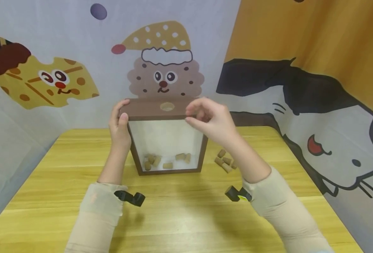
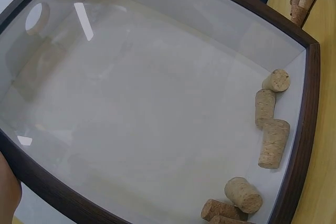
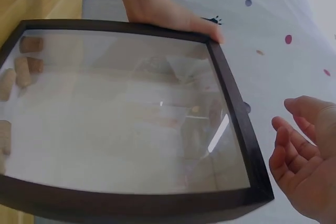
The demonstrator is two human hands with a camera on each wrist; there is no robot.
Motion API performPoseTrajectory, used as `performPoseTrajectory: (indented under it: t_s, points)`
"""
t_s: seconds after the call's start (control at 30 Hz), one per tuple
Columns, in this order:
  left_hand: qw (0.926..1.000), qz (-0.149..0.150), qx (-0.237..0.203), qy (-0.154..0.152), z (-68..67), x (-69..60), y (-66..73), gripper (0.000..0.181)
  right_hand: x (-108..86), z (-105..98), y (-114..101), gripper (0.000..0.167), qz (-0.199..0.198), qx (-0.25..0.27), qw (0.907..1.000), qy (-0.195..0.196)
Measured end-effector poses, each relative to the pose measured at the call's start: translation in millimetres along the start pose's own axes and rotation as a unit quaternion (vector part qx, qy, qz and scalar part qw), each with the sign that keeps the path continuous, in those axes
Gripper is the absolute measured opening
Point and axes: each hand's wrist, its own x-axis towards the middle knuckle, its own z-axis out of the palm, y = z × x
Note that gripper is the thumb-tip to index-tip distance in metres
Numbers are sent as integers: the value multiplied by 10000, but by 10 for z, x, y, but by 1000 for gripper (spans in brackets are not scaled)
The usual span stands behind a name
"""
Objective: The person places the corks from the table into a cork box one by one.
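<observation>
A brown-framed box with a clear front (image 1: pixel 154 113) stands upright on the table, a round hole (image 1: pixel 167 106) in its top. Several corks (image 1: pixel 167 165) lie on its floor, also visible in the left wrist view (image 2: pixel 274 142). My left hand (image 1: pixel 120 130) grips the box's upper left side, thumb at the front edge; the right wrist view shows this hand (image 3: pixel 168 14) too. Over the top's right end is my right hand (image 1: pixel 216 121), right of the hole. In the right wrist view that hand (image 3: pixel 304 156) has loosely bent fingers, thumb apart, and nothing visible between them.
Several loose corks (image 1: pixel 226 168) lie in a small group on the wooden table (image 1: pixel 180 211), right of the box. A cartoon-printed cloth (image 1: pixel 110 52) hangs behind the table and along its right side.
</observation>
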Motion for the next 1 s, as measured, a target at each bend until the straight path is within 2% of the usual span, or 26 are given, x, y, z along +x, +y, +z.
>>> performPoseTrajectory:
  t_s: [0.1, 0.17, 0.23, 0.37, 0.5, 0.63, 0.73, 1.0]
  points:
    - [10000, -4, 44, 3, -2, 5, 2, 85, -158, -49, 58, 18, -375, 108, 9991, 143]
    - [10000, -5, 44, 4, -2, 8, 9, 86, -259, -75, 126, 18, -476, 181, 9985, 192]
    - [10000, -4, 21, 4, -7, 11, 5, 86, -360, -98, 208, 19, -417, 192, 9987, 215]
    - [10000, 19, 5, -5, -11, 17, 0, 86, -558, -145, 411, 21, -143, 94, 9996, 218]
    - [10000, 32, 36, -5, -10, 14, -1, 86, -758, -214, 647, 21, 308, -152, 9993, 168]
    - [10000, 6, 28, 9, -7, 8, 7, 86, -969, -306, 923, 18, 886, -381, 9953, 11]
    - [10000, -14, -24, 13, -5, 10, 6, 87, -1112, -386, 1149, 17, 1170, -550, 9916, -97]
    - [10000, 39, 45, -18, -9, 10, -25, 89, -1388, -601, 1697, 21, 1533, -1163, 9804, -419]
